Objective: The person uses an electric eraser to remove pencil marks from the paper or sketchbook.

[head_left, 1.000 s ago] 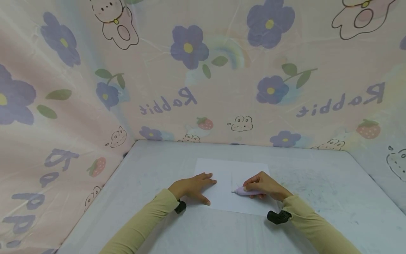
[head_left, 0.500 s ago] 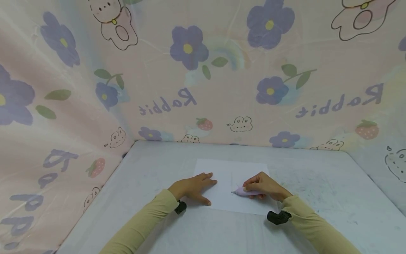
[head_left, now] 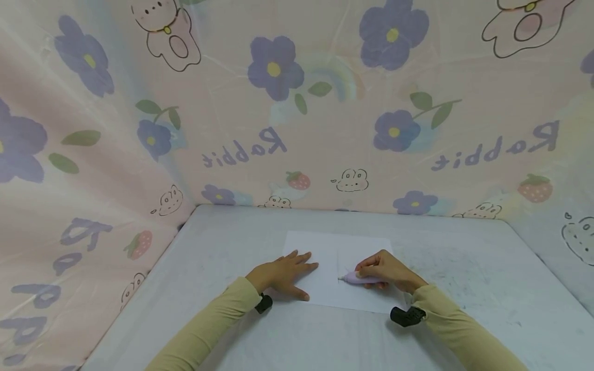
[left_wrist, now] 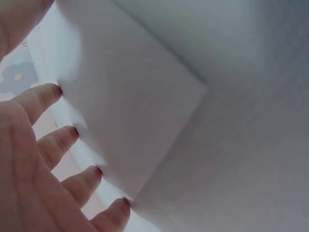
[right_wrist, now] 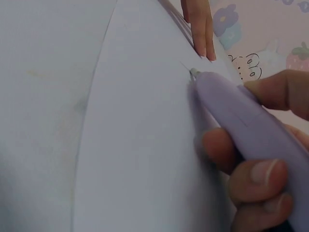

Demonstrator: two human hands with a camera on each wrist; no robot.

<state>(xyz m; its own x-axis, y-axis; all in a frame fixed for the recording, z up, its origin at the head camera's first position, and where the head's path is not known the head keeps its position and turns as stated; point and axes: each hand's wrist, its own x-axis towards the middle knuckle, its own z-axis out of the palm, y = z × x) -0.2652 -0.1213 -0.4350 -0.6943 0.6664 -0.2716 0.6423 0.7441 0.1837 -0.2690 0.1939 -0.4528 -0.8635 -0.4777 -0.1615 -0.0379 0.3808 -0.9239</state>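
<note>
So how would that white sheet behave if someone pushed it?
The white sheet is probably light and floppy, since it looks thin. It might slide easily across the smooth-looking table, though the left hand resting on it could resist that.

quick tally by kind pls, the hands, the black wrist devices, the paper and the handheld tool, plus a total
Hands: 2 (left hand, right hand)
Black wrist devices: 2
White paper sheet: 1
Lilac pen-shaped tool: 1
Total: 6

Lilac tool point(right_wrist: 241, 113); white paper point(head_left: 327, 268); pink flowered backdrop point(head_left: 325, 144).
</note>
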